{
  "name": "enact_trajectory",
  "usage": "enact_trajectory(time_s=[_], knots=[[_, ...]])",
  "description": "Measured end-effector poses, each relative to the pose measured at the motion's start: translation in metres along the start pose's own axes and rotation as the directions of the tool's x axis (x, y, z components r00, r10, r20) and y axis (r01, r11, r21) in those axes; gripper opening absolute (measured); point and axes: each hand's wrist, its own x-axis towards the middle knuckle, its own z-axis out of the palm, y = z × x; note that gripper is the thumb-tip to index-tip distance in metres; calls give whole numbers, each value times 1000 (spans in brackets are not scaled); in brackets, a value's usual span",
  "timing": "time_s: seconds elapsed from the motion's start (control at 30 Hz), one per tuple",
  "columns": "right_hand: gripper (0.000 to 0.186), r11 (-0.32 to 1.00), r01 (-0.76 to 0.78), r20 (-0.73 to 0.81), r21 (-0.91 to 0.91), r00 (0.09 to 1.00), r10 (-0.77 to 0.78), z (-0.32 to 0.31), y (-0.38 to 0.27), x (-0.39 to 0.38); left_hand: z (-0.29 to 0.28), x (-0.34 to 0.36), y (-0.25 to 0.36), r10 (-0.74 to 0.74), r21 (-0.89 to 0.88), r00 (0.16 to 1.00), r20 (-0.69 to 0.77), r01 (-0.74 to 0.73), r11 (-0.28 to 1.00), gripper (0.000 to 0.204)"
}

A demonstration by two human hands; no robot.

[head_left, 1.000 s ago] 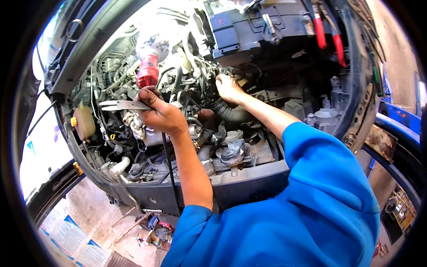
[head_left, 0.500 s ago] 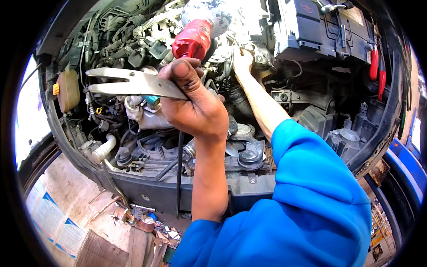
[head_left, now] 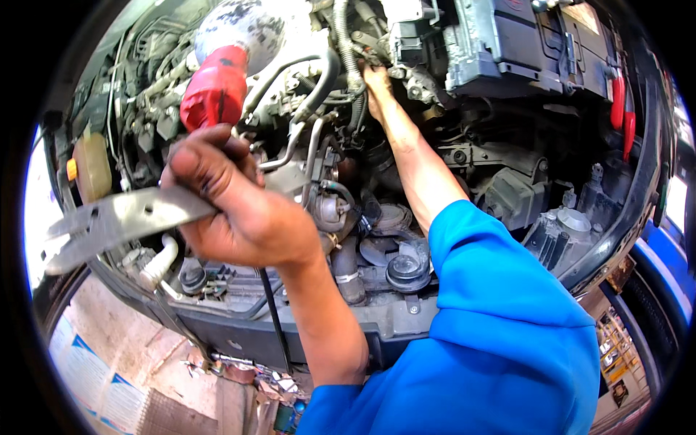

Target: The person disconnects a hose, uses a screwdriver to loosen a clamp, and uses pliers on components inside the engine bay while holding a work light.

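My left hand (head_left: pixel 239 206) is closed, with the red handle of a work lamp (head_left: pixel 215 87) held upright at the fingers. The lamp's round, paint-flecked shade (head_left: pixel 239 35) is lit over the engine. In the same grip, a flat forked metal bar (head_left: pixel 119 221) with small holes sticks out to the left. A black cord (head_left: pixel 274 319) hangs below the hand. My right hand (head_left: pixel 377 85) reaches deep into the engine bay beside a ribbed hose (head_left: pixel 345 32). Its fingertips are among the parts there, and whether they grip anything is hidden.
A black battery box (head_left: pixel 500 51) stands at the upper right, with red-handled pliers (head_left: pixel 623 109) hanging past it. A coolant tank (head_left: pixel 92 167) with a yellow cap is at the left. The front crossmember (head_left: pixel 333 337) runs nearest me. Scraps (head_left: pixel 246 373) lie on the ground.
My left hand has shifted left with the lamp and the forked bar, uncovering pipes and hoses in the middle. My right hand has moved slightly left and farther in, toward the ribbed hose.
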Motion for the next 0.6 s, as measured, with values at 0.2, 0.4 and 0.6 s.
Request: enact_trajectory(time_s=[0.2, 0.4, 0.6], knots=[[41, 989, 44, -33, -143, 998, -49, -12, 11, 9, 13, -15, 11, 125, 102, 987, 104, -136, 986, 39], [40, 933, 104, -23, -346, 993, -119, 5, -11, -22, 14, -30, 9, 93, 208, 984, 152, -124, 970, 41], [40, 861, -188, -173, -473, 978, 119, 16, -7, -2, 16, -36, 9, 88, 293, 987, 133, -125, 948, 43]])
